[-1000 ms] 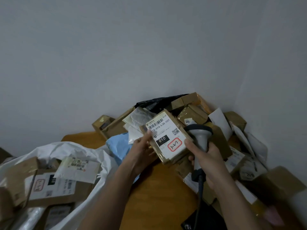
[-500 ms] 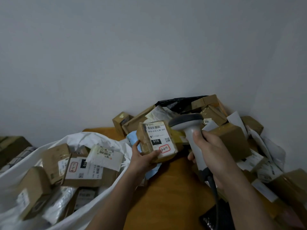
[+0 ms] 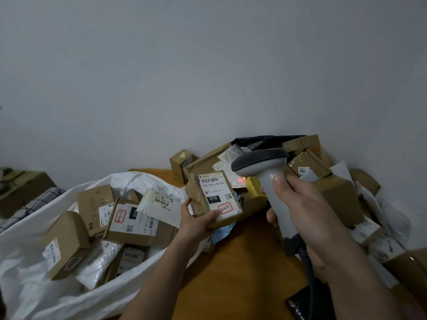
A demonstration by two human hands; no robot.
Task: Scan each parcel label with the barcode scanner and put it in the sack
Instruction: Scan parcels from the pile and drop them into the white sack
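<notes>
- Brown cardboard parcel (image 3: 213,198) wrapped in clear tape, held up above a wooden table (image 3: 242,269) near the middle of the view, just right of the sack's opening.
- Its white label (image 3: 216,195) faces the camera, with a barcode, the text "010-010-L30-551", a black "010" block and a red-circled handwritten mark.
- Left hand (image 3: 196,221) grips the parcel from below, thumb on the front lower edge, fingers round the left side.
- Right hand (image 3: 298,209) is wrapped round the pale grey handle of a barcode scanner (image 3: 269,181); its dark head sits just right of the parcel, and a small red glow shows beneath the head.
- White sack (image 3: 46,294) lies open at lower left, holding several labelled boxes and soft mailers.
- More parcels (image 3: 323,181) are heaped against the wall, behind and to the right of the scanner.
</notes>
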